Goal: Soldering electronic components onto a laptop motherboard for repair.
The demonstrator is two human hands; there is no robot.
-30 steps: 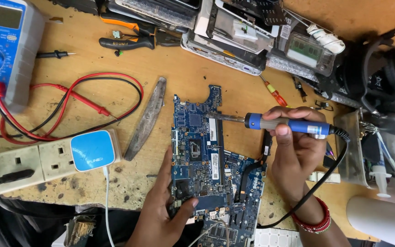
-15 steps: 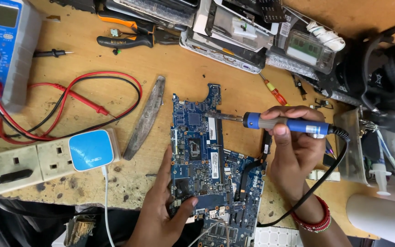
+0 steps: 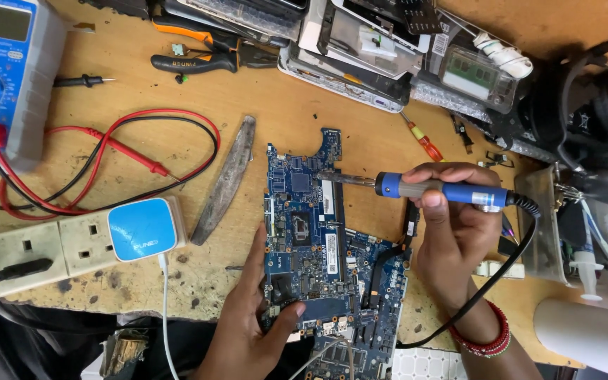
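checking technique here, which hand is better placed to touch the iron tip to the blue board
Right. The right hand already grips the soldering iron, its tip over the circuit board. The left hand steadies the board's lower edge.

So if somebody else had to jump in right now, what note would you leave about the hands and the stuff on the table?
Left hand: flat on the lower left edge of the blue circuit board, thumb on top, pinning it to the wooden table.
Right hand: grips the blue-handled soldering iron; its tip sits at the upper part of the board, by a white part. Whether it touches cannot be told.
Around: multimeter top left with red and black leads, power strip at left, pliers at the top.
Done: board laid out and steadied, iron brought to it.
Left: cannot tell which joints are finished.
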